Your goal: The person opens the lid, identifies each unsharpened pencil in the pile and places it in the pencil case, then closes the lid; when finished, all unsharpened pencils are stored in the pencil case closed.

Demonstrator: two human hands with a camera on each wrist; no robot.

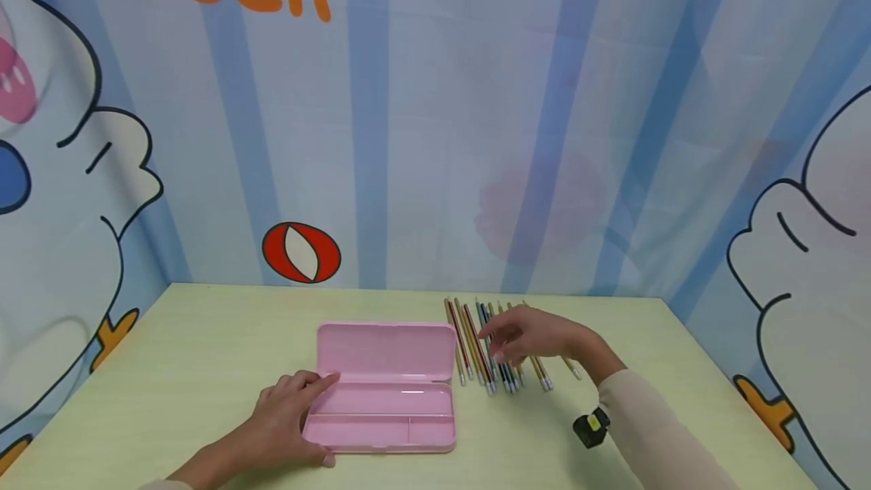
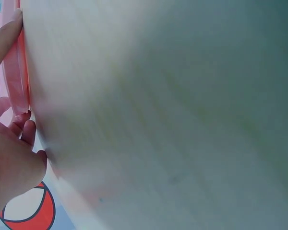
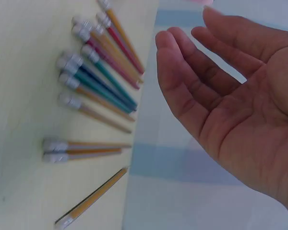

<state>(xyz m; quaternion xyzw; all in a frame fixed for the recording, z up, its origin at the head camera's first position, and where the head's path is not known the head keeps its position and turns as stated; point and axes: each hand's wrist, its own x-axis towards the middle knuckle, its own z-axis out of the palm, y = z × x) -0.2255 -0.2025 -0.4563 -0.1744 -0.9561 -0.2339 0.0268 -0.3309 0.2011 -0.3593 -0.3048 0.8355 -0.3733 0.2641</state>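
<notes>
A pink pencil case (image 1: 385, 351) lies on the table with its lid swung back, its tray divided into compartments. My left hand (image 1: 282, 416) grips the case's left side, thumb at the front edge and index finger near the hinge. In the left wrist view, the fingers (image 2: 5, 40) bear on the case's pink side wall (image 2: 14, 76). To the right of the case, several pencils (image 1: 469, 346) in yellow, red, blue and green lie fanned out, eraser ends toward me. Above them hovers my right hand (image 1: 537, 335), fingers loosely bent and holding nothing, as the right wrist view confirms.
One yellow pencil (image 3: 91, 199) lies apart from the rest, at the right end of the row. By the right sleeve (image 1: 656, 429) is a small black box (image 1: 590, 428) with a yellow mark. A striped blue curtain (image 1: 435, 134) hangs behind the table's far edge.
</notes>
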